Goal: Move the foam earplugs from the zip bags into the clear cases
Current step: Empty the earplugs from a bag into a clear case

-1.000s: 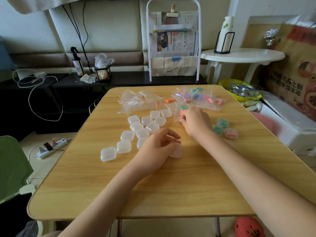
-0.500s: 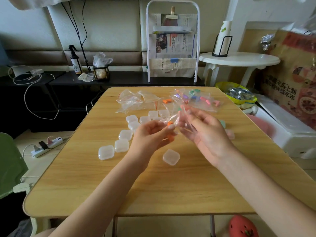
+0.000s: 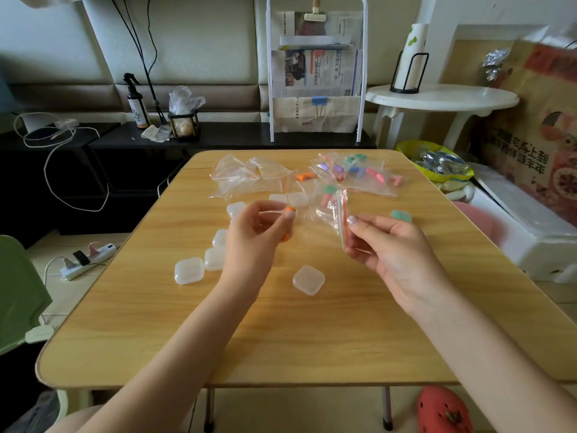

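Behind the wooden table [image 3: 281, 339] (bags, cases) stands a newspaper rack [image 3: 315, 73].

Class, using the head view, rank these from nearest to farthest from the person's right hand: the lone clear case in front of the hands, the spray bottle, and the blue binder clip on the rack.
1. Clear case: on the table, just left of the right hand.
2. Binder clip: on the rack beyond the table.
3. Spray bottle: far left, on the dark shelf.
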`<action>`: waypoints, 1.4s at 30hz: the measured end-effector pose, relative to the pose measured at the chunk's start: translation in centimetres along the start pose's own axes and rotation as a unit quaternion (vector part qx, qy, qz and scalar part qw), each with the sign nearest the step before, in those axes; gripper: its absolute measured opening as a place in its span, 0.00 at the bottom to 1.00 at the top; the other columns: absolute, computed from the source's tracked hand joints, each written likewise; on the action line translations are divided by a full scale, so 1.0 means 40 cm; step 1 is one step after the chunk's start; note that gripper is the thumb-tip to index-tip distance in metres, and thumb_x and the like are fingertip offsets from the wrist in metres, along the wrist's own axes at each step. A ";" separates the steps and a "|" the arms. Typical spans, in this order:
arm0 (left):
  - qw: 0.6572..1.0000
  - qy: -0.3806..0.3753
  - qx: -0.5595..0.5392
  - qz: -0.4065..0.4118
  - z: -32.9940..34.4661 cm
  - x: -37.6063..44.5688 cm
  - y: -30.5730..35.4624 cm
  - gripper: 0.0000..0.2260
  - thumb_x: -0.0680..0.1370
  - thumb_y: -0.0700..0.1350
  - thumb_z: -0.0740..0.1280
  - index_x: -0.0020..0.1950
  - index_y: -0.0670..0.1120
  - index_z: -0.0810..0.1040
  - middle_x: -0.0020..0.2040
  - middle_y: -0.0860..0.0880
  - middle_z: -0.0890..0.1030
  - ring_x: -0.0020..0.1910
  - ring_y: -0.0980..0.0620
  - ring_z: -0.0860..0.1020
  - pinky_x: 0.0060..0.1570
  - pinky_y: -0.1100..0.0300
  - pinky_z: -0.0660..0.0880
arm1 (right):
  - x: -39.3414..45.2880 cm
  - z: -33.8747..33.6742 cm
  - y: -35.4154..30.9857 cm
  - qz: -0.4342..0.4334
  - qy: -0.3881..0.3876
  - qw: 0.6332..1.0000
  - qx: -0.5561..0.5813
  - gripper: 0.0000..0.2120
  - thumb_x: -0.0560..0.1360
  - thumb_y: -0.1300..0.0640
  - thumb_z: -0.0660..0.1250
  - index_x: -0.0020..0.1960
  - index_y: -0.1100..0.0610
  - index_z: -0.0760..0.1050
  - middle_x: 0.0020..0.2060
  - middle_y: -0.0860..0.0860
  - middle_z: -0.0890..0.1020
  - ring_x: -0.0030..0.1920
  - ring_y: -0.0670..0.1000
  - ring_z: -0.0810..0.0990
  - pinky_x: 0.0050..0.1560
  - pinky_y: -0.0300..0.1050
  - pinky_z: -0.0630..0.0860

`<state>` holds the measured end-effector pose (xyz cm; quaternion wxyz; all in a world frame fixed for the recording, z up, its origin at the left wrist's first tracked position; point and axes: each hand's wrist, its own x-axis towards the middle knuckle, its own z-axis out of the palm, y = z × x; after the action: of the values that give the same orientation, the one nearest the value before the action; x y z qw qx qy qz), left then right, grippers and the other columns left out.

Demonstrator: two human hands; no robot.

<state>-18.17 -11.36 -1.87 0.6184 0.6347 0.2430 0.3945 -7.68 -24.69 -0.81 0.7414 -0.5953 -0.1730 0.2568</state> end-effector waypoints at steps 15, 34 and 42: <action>0.959 0.046 0.151 0.237 0.035 -0.083 0.034 0.11 0.72 0.47 0.74 0.44 0.52 0.72 0.43 0.57 0.75 0.43 0.56 0.75 0.43 0.64 0.72 | -0.035 0.014 0.028 -0.123 0.048 0.989 -0.065 0.04 0.73 0.58 0.71 0.42 0.58 0.82 0.31 0.46 0.81 0.36 0.45 0.77 0.41 0.40 0.76; 0.983 -0.066 0.128 0.118 0.045 -0.090 0.026 0.09 0.79 0.41 0.65 0.39 0.41 0.76 0.31 0.48 0.80 0.31 0.55 0.79 0.35 0.64 0.76 | -0.078 0.048 0.053 -0.306 -0.074 0.915 -0.253 0.07 0.80 0.57 0.61 0.43 0.57 0.69 0.29 0.42 0.75 0.32 0.40 0.76 0.34 0.29 0.69; 0.916 -0.056 0.292 0.271 0.052 -0.105 0.003 0.11 0.79 0.48 0.54 0.37 0.52 0.60 0.28 0.55 0.66 0.27 0.53 0.63 0.26 0.64 0.59 | -0.077 0.042 0.070 -0.358 -0.092 0.844 -0.388 0.10 0.83 0.52 0.50 0.44 0.53 0.64 0.30 0.42 0.69 0.30 0.43 0.70 0.30 0.35 0.60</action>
<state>-18.93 -15.95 -2.45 0.2878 0.8495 0.1310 0.4223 -11.60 -24.71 -2.97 0.4715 -0.7045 -0.5270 -0.0610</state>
